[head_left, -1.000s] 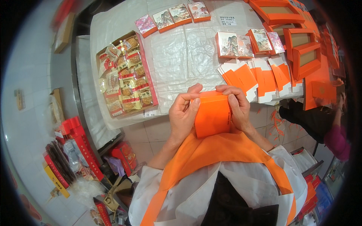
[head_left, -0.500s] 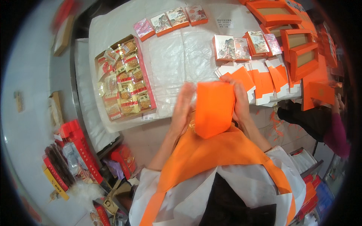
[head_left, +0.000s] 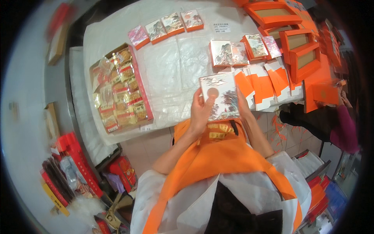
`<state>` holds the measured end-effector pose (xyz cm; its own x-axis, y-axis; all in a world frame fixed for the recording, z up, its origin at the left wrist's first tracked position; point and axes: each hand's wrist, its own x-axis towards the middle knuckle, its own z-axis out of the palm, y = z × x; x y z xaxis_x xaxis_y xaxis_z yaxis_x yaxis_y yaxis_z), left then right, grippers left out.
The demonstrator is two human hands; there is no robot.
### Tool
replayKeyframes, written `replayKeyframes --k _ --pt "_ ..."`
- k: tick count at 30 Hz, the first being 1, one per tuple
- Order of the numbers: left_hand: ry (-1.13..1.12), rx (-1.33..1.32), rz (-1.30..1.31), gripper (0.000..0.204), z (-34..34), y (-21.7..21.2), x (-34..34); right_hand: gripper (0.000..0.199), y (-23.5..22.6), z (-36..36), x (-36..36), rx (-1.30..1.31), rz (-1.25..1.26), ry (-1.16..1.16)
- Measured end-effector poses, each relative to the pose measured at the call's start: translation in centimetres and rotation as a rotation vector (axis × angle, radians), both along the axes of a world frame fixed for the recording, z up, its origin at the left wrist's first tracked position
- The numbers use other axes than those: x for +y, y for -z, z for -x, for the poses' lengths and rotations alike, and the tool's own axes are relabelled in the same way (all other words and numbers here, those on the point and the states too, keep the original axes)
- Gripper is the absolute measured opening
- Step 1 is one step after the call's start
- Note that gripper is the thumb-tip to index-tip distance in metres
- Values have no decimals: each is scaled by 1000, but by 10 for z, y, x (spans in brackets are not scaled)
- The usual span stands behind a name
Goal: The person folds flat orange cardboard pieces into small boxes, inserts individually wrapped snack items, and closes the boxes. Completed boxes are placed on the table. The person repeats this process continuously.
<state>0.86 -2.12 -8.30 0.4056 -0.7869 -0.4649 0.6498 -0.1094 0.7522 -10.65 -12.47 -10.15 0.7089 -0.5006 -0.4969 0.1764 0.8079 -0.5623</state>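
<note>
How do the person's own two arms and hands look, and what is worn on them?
The left hand and right hand are bare, with no gloves. Both forearms are uncovered, and no watch or bracelet can be made out. Loose white sleeves end near the elbows. Part of the right hand is hidden.

A person's left hand [head_left: 201, 111] and right hand [head_left: 244, 108] grip a small landscape-printed box [head_left: 225, 87] at the near edge of a white-covered table [head_left: 175, 66]. An open carton [head_left: 142, 91] of wrapped pastries [head_left: 126, 74] sits toward the near left corner. Four printed boxes [head_left: 171, 24] line the far edge. Flat orange-and-white cartons [head_left: 261, 85] lie toward the near right corner.
</note>
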Motion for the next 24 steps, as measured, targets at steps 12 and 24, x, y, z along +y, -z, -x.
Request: replayKeyframes --k 12,24 --pt "199 -422 -205 50 21 56 -37 35 86 71 -107 392 291 357" --pt "110 -96 -503 40 40 113 -18 34 190 49 -187 460 122 350"
